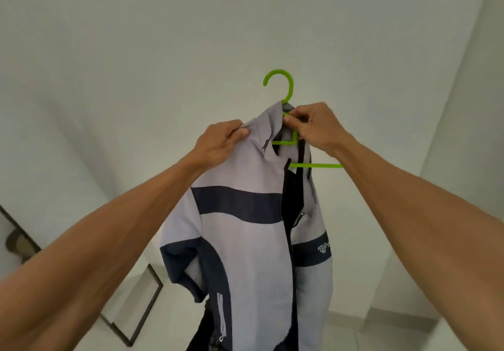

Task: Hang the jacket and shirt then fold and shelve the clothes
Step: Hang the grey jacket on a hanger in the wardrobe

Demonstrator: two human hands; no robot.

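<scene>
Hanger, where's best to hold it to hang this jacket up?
Pinch the hanger by the neck just under its hook, coming from the right. The jacket covers its left side; the hook stands bare and probably should stay free.

Grey-and-navy jacket, green hanger

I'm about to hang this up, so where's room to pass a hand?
Bare wall surrounds the hook above, and the hanger arm jutting right of the jacket. Crowded at the collar: left hand grips the jacket, right hand pinches the hanger.
</scene>
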